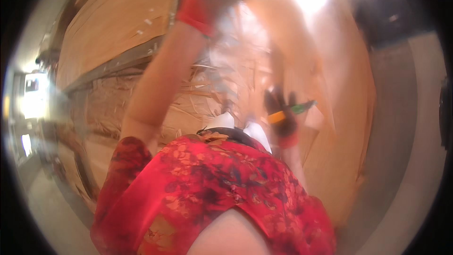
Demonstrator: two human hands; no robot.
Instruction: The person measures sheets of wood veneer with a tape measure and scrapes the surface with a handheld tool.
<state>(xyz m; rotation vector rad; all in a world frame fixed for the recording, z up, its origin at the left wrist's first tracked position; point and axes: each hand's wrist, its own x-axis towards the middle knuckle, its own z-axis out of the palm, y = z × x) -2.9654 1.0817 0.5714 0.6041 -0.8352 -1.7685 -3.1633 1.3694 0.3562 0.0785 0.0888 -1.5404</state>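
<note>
Two gloved hands, the left hand [204,1] and right hand [282,115], above one red floral garment [212,193]; one orange-and-green tool [290,112].

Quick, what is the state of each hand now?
Left hand: red-gloved, raised against a thin wood sheet; grip cannot be told.
Right hand: dark-gloved, closed on an orange-and-green tool.

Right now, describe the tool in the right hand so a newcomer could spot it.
Start at the red floral garment low in frame, then go up and right to the dark-gloved right hand. It grips a slim cutter, orange and green against pale wood veneer sheets.
</note>
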